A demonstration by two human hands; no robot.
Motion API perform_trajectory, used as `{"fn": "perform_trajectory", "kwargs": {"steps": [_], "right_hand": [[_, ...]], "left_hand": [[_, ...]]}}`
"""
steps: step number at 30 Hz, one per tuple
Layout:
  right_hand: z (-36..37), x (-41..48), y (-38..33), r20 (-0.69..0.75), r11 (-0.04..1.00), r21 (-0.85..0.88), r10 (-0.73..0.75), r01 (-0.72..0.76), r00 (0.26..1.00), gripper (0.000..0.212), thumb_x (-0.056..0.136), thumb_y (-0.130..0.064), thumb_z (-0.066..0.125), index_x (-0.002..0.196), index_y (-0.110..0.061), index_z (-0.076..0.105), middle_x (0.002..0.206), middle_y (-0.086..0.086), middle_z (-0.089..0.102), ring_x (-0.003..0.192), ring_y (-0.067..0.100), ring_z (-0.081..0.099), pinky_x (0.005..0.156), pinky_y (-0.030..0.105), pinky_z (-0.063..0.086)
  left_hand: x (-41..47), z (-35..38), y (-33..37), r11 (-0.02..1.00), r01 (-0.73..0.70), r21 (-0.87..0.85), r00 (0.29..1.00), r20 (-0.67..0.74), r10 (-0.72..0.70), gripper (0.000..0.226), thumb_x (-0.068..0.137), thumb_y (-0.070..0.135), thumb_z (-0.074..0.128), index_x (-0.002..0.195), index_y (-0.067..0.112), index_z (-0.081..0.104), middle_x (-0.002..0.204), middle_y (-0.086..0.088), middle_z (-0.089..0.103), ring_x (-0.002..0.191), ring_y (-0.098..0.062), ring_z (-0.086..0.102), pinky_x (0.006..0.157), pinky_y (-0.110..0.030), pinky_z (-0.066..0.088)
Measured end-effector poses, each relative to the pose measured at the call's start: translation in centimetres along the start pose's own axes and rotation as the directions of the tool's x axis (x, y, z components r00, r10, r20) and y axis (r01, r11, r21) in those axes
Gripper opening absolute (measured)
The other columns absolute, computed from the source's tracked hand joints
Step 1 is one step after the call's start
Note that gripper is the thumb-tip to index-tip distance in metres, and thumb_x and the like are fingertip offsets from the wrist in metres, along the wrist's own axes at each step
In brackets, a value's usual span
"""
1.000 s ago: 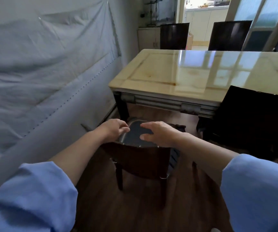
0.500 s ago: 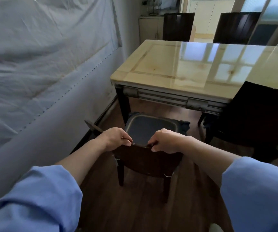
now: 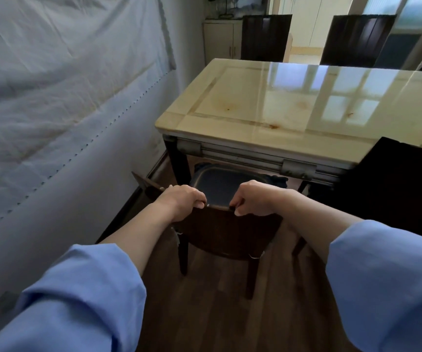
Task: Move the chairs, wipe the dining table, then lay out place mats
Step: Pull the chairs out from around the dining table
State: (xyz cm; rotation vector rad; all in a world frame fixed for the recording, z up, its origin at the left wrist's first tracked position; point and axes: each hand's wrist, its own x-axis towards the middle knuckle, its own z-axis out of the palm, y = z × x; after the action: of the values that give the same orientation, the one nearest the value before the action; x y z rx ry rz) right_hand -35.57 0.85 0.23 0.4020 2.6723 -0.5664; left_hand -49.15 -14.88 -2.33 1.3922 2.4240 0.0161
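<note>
Clearance: the near chair (image 3: 227, 232) is bounded on the left by a grey sheet (image 3: 65, 102) that is draped down to floor level, with only a narrow strip of wood floor (image 3: 217, 316) seen between them. On the right, a second chair (image 3: 392, 184) is set just beside it at the same edge of the surface (image 3: 250, 97). Bare floor is seen behind the near chair, on the person's side. Two far chairs (image 3: 265, 38) are placed at the opposite edge of the surface.

Hands: the left hand (image 3: 183, 199) is curled over the top rail of the backrest, left of centre, and the rail is gripped. The right hand (image 3: 254, 199) is curled over the same rail, right of centre, and is likewise gripping it. A short stretch of rail is exposed between them.

Orientation: the backrest is turned toward the person. The dark blue seat (image 3: 220, 184) is pointed away, its front part lying under the near edge of the surface. The top rail is aligned left to right, roughly parallel to that edge. Whether all four legs are on the floor cannot be told.
</note>
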Motion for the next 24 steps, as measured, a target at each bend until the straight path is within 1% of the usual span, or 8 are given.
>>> {"fn": "perform_trajectory", "kwargs": {"steps": [2, 5, 7, 9, 13, 15, 22, 24], "right_hand": [[-1.1, 1.6, 1.3, -0.022, 1.0, 0.015, 0.009, -0.009, 1.0, 0.031, 0.086, -0.025, 0.063, 0.116, -0.027, 0.068, 0.115, 0.001, 0.066, 0.103, 0.02, 0.062, 0.093, 0.036, 0.052], [-2.7, 3.6, 3.2, -0.043, 1.0, 0.008, 0.009, -0.009, 0.999, 0.032, 0.086, -0.026, 0.061, 0.117, -0.028, 0.067, 0.118, -0.001, 0.064, 0.108, 0.021, 0.06, 0.09, 0.031, 0.05], [-3.8, 5.0, 4.6, -0.047, 1.0, 0.004, 0.011, -0.011, 0.999, 0.032, 0.087, -0.026, 0.061, 0.118, -0.029, 0.067, 0.12, -0.001, 0.063, 0.111, 0.022, 0.059, 0.087, 0.029, 0.048], [-5.1, 6.2, 6.0, -0.05, 1.0, 0.002, 0.015, -0.015, 0.999, 0.033, 0.087, -0.026, 0.061, 0.119, -0.03, 0.066, 0.122, -0.001, 0.062, 0.113, 0.023, 0.057, 0.091, 0.031, 0.049], [-8.0, 8.9, 9.0, -0.062, 0.999, -0.001, 0.049, -0.049, 0.997, 0.033, 0.089, -0.025, 0.06, 0.121, -0.029, 0.064, 0.126, 0.001, 0.059, 0.117, 0.024, 0.055, 0.092, 0.031, 0.047], [-9.2, 10.2, 10.6, -0.078, 0.998, 0.001, 0.069, -0.069, 0.995, 0.033, 0.09, -0.024, 0.058, 0.122, -0.029, 0.064, 0.127, 0.003, 0.059, 0.115, 0.026, 0.056, 0.093, 0.033, 0.048], [-13.1, 14.9, 14.8, -0.127, 0.995, -0.006, 0.097, -0.099, 0.987, 0.032, 0.092, -0.022, 0.054, 0.122, -0.026, 0.065, 0.12, 0.007, 0.061, 0.108, 0.026, 0.058, 0.078, 0.027, 0.044], [-13.9, 16.0, 15.6, -0.128, 0.995, 0.001, 0.1, -0.101, 0.987, 0.032, 0.092, -0.021, 0.054, 0.121, -0.025, 0.065, 0.12, 0.007, 0.062, 0.108, 0.026, 0.058, 0.081, 0.029, 0.046]], "left_hand": [[2.3, -0.5, 0.0, 1.0, 0.001, 0.002, 1.0, -0.03, -0.001, 0.024, 0.099, 0.022, 0.044, 0.112, 0.029, 0.062, 0.119, 0.005, 0.063, 0.113, -0.021, 0.056, 0.11, -0.056, 0.027], [5.4, -1.4, 0.1, 1.0, 0.022, -0.004, 0.998, -0.062, -0.022, 0.025, 0.099, 0.022, 0.041, 0.11, 0.027, 0.062, 0.117, 0.004, 0.063, 0.11, -0.021, 0.056, 0.113, -0.057, 0.02], [7.6, -2.0, 0.3, 0.999, 0.044, -0.006, 0.997, -0.063, -0.044, 0.025, 0.099, 0.023, 0.041, 0.111, 0.027, 0.063, 0.117, 0.004, 0.063, 0.111, -0.022, 0.056, 0.112, -0.056, 0.018], [9.9, -2.7, 0.7, 0.998, 0.06, -0.017, 0.996, -0.061, -0.06, 0.025, 0.099, 0.023, 0.041, 0.11, 0.027, 0.063, 0.117, 0.003, 0.064, 0.112, -0.024, 0.056, 0.113, -0.056, 0.017], [15.0, -4.2, 1.4, 0.997, 0.066, -0.039, 0.996, -0.054, -0.068, 0.024, 0.099, 0.023, 0.042, 0.109, 0.028, 0.064, 0.117, 0.001, 0.064, 0.113, -0.027, 0.055, 0.113, -0.059, 0.016], [17.8, -4.8, 1.8, 0.996, 0.071, -0.051, 0.996, -0.054, -0.074, 0.026, 0.098, 0.021, 0.042, 0.11, 0.027, 0.064, 0.119, 0.0, 0.063, 0.115, -0.028, 0.054, 0.113, -0.06, 0.011], [26.0, -6.6, 2.0, 0.989, 0.1, -0.108, 0.988, -0.109, -0.112, 0.029, 0.098, 0.016, 0.04, 0.108, 0.028, 0.064, 0.115, 0.0, 0.065, 0.114, -0.026, 0.055, 0.113, -0.062, 0.001], [27.4, -7.1, 2.0, 0.987, 0.103, -0.12, 0.987, -0.114, -0.116, 0.028, 0.099, 0.017, 0.04, 0.108, 0.027, 0.065, 0.115, -0.002, 0.065, 0.114, -0.026, 0.055, 0.114, -0.062, 0.001]]}}
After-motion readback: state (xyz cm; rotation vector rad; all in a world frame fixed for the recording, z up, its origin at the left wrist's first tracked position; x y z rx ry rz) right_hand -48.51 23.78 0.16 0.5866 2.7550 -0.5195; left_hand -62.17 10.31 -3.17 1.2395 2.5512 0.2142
